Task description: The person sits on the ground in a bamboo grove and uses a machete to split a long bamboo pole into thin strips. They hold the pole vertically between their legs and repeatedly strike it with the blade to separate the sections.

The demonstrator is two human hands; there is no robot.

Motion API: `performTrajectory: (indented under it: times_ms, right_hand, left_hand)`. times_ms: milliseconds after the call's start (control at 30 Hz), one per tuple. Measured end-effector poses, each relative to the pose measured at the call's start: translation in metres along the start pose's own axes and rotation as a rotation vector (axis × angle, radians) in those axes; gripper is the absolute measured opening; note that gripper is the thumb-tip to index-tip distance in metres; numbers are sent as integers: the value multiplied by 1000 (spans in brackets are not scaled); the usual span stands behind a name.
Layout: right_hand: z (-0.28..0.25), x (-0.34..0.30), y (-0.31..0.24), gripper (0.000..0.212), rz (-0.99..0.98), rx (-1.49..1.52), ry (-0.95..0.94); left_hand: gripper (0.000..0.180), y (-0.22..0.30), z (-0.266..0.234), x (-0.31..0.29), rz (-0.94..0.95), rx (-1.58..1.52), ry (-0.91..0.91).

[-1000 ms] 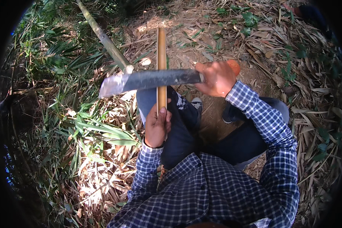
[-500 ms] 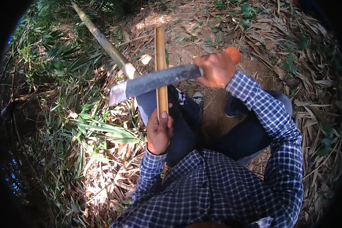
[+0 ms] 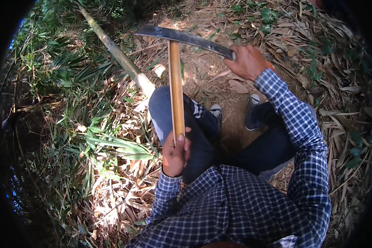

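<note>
My left hand (image 3: 175, 153) is closed round the near end of a split bamboo strip (image 3: 176, 91), thumb laid on its pale hollow inner face. The strip points away from me, over my left knee. In my right hand (image 3: 249, 62) is a machete (image 3: 186, 39), gripped by its handle, most of which the fingers hide. Its dark blade reaches leftward across the far end of the strip and covers that tip. Whether the edge touches the strip or hovers above it, I cannot tell.
A long bamboo pole (image 3: 111, 46) slants from the upper left down to beside my left knee (image 3: 163, 101). Dry leaves (image 3: 124, 194) and green leafy cuttings (image 3: 120, 146) cover the ground on the left. My shoes (image 3: 215, 110) rest on bare soil between my legs.
The machete has moved away from me, from the middle of the strip to its far end, and the blade has turned. My left hand has drawn the strip slightly nearer.
</note>
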State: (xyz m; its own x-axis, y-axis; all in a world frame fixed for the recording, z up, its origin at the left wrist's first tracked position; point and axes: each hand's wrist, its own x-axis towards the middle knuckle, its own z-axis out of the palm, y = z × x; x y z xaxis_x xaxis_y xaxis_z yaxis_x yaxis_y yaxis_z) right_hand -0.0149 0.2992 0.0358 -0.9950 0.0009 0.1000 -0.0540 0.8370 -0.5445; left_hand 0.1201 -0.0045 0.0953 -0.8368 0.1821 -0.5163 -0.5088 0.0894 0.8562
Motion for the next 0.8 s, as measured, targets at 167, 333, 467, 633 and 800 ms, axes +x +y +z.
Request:
performTrajectory:
  times_ms: [167, 333, 467, 633, 800]
  right_hand:
    - [21, -37, -41, 28, -463, 158, -87]
    - [20, -26, -35, 28, -293, 52, -170]
    - [19, -14, -22, 28, -225, 95, -114]
    - [22, -27, -30, 30, -443, 91, -172]
    - [12, -31, -43, 31, -393, 51, -199]
  left_hand:
    - [34, 12, -1, 34, -3, -244, -51]
    - [29, 9, 6, 20, -55, -309, -15]
    - [29, 2, 10, 15, -13, -287, -28]
    - [29, 12, 8, 19, -14, -197, 28]
    - [29, 11, 5, 15, 38, -248, 37]
